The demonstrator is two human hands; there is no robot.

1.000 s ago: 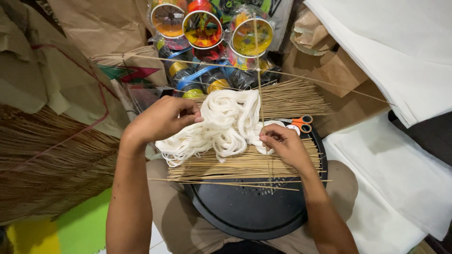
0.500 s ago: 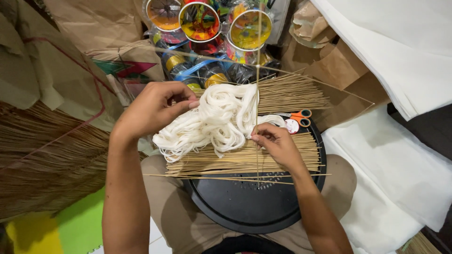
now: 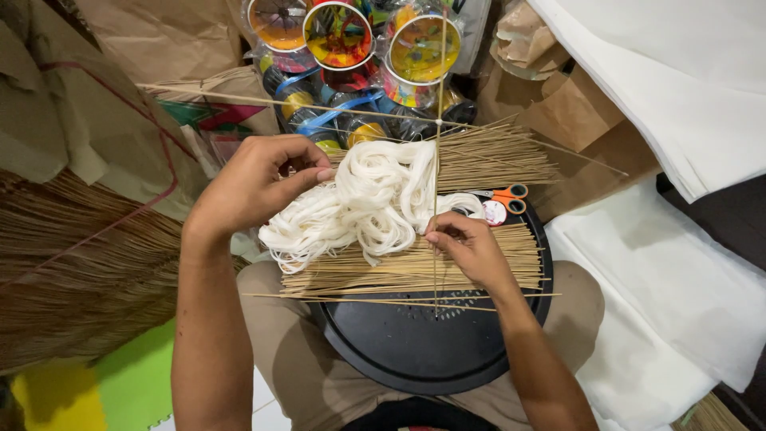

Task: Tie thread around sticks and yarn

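Observation:
A round black tray (image 3: 423,351) rests on my lap. On it lie a bundle of thin bamboo sticks (image 3: 399,271) and a tangled skein of white thread (image 3: 375,199). My left hand (image 3: 259,179) hovers at the skein's upper left, fingers curled and pinched as if on a strand. My right hand (image 3: 471,247) pinches a thin upright stick (image 3: 437,120) just above the bundle. That stick crosses a long bowed stick (image 3: 263,100) near the top, forming a kite-like frame.
Orange-handled scissors (image 3: 503,194) lie at the tray's far right rim. Colourful thread spools (image 3: 339,36) stand behind. A second stick bundle (image 3: 495,156) fans to the right. Brown paper (image 3: 96,112) and a broom-like straw mass (image 3: 72,271) fill the left; white paper sheets (image 3: 678,263) the right.
My left hand has shifted a little left off the skein, fingers curling. My right hand has stayed on the upright stick; the view has moved slightly closer.

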